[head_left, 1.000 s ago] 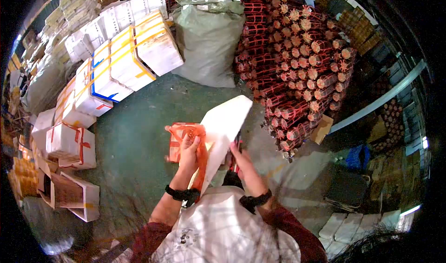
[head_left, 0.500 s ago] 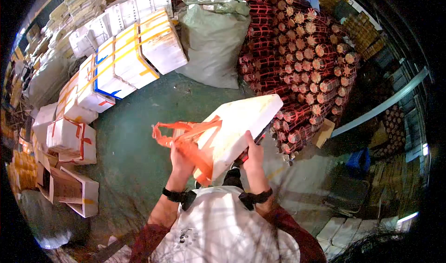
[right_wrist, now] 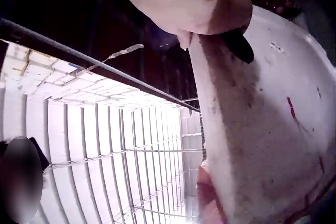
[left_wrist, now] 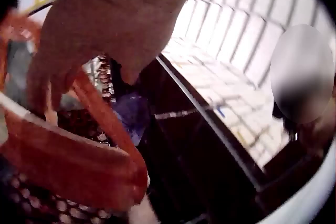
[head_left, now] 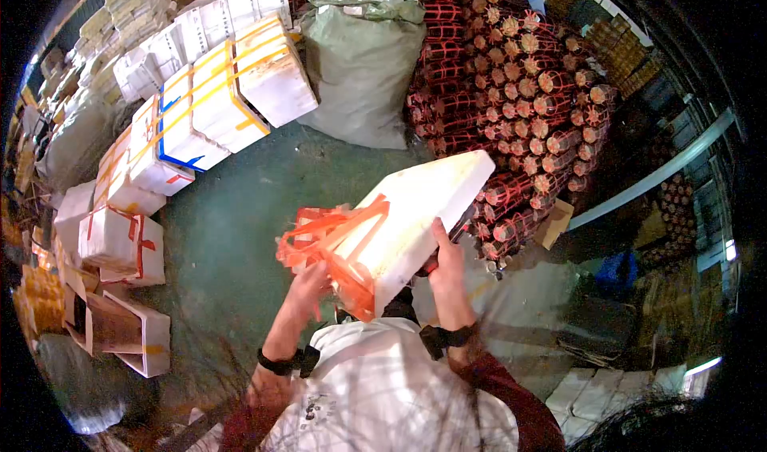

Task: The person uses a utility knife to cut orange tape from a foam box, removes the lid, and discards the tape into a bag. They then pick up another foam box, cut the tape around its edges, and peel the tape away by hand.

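Observation:
A white foam slab (head_left: 435, 192) is tilted in front of the body, with crumpled orange tape (head_left: 351, 264) hanging over its left side. My right hand (head_left: 450, 272) grips the slab's near right edge, thumb along the rim. Beneath that hand, in the right wrist view, a black object (right_wrist: 239, 46) lies against the slab (right_wrist: 262, 124); what it is cannot be told. My left hand (head_left: 305, 292) is at the slab's lower left and pinches the tape. The left wrist view shows a wide loop of tape (left_wrist: 73, 169) below the bent fingers of the left hand (left_wrist: 105, 29).
Taped white foam boxes (head_left: 212, 104) curve along the left, with an open box (head_left: 128, 328) nearest. A full green-grey sack (head_left: 359, 76) stands ahead. Red-netted bundles (head_left: 527, 108) are piled to its right. Green floor (head_left: 232, 212) lies between the boxes and my hands.
The slab has swung to the right and turned flatter, with my right hand on its edge. The tape has spread across its left side, and my left hand has shifted left and down.

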Demonstrator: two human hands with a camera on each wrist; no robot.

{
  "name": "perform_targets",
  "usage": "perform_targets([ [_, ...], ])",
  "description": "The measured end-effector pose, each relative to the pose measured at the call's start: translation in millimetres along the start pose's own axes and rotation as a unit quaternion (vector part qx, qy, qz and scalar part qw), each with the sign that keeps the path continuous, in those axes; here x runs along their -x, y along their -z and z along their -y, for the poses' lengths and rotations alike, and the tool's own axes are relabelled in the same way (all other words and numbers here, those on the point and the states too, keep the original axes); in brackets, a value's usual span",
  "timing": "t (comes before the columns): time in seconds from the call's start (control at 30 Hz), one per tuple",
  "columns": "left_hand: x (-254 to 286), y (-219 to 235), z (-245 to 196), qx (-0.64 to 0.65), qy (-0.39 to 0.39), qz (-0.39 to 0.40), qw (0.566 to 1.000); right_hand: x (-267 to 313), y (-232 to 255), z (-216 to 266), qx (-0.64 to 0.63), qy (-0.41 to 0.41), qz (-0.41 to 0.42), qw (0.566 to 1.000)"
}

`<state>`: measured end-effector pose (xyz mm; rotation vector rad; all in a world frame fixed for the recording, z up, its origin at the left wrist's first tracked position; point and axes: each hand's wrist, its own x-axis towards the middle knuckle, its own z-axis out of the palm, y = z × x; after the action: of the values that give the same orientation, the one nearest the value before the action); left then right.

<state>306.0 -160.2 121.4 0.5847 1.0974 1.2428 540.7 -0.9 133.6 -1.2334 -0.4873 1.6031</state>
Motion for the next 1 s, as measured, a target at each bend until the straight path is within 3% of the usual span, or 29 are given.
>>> perform_targets([
  [0.03, 4.0, -10.1, -4.2, -0.118, -0.017, -0.011, 0.993, 4.9, -5.5, -0.2, -0.006, 0.026, -0.003, 1.0],
  [0.07, -2.0, -13.4, 9.4, -0.267, -0.092, -0.003, 0.959, 9.2, -11.7, -2.4, -0.013, 0.051, -0.006, 0.999],
  [0.17, -14.9, -25.8, 41.8, -0.294, -0.107, -0.07, 0.947, 1.0, -14.4, -13.1, -0.02, 0.121, -0.029, 0.992],
  [0.23, -15.0, -35.3, 28.9, -0.281, -0.132, -0.116, 0.944, 4.1, -23.0, -7.0, -0.031, 0.172, -0.034, 0.984],
  [0.3, -14.6, -33.8, 9.3, -0.225, -0.166, -0.135, 0.951, -3.4, -15.1, 2.8, -0.018, 0.166, -0.079, 0.983],
  [0.33, -21.8, -26.5, 10.3, -0.127, -0.217, -0.099, 0.963, -18.9, -1.6, 5.4, -0.019, 0.147, -0.101, 0.984],
  [0.37, -27.6, -20.2, 9.3, -0.012, -0.182, -0.124, 0.975, -32.7, 10.9, 7.9, -0.02, 0.127, -0.121, 0.984],
  [0.4, -33.5, -16.8, 2.8, 0.103, -0.146, -0.148, 0.973, -42.2, 19.4, 11.0, -0.088, 0.171, -0.086, 0.978],
  [0.43, -37.8, -10.4, -1.6, 0.217, -0.108, -0.169, 0.955, -35.6, 24.5, 24.6, -0.08, 0.141, -0.089, 0.983],
  [0.47, -51.7, 21.1, 23.2, 0.234, -0.114, -0.158, 0.952, -36.5, 39.8, 31.3, -0.081, 0.149, -0.03, 0.985],
  [0.53, -51.1, 33.7, 16.4, 0.351, -0.058, -0.178, 0.917, -29.3, 61.0, 43.8, -0.082, 0.164, 0.086, 0.979],
  [0.57, -49.9, 42.7, 14.1, 0.408, -0.027, -0.187, 0.893, -18.5, 63.3, 51.4, -0.025, 0.182, 0.072, 0.98],
  [0.6, -65.3, 95.4, 60.4, 0.387, -0.074, -0.124, 0.911, -8.6, 63.0, 56.7, 0.008, 0.189, 0.069, 0.98],
  [0.7, -55.3, 87.8, 33.8, 0.366, -0.067, -0.128, 0.919, -11.3, 78.3, 60.2, 0.023, 0.187, 0.083, 0.979],
  [0.73, -52.4, 72.5, 13.4, 0.359, -0.069, -0.164, 0.916, -17.8, 84.6, 61.1, 0.018, 0.181, 0.091, 0.979],
  [0.87, -65.6, 134.3, 17.5, 0.413, -0.111, -0.052, 0.902, -40.9, 98.9, 67.1, 0.006, 0.173, 0.121, 0.977],
  [0.97, -72.3, 152.0, 30.0, 0.413, -0.117, -0.06, 0.901, -43.2, 98.2, 68.8, 0.041, 0.208, 0.127, 0.969],
  [1.0, -61.2, 109.7, -5.3, 0.461, -0.066, -0.218, 0.858, -39.2, 93.0, 69.2, 0.082, 0.243, 0.11, 0.96],
])
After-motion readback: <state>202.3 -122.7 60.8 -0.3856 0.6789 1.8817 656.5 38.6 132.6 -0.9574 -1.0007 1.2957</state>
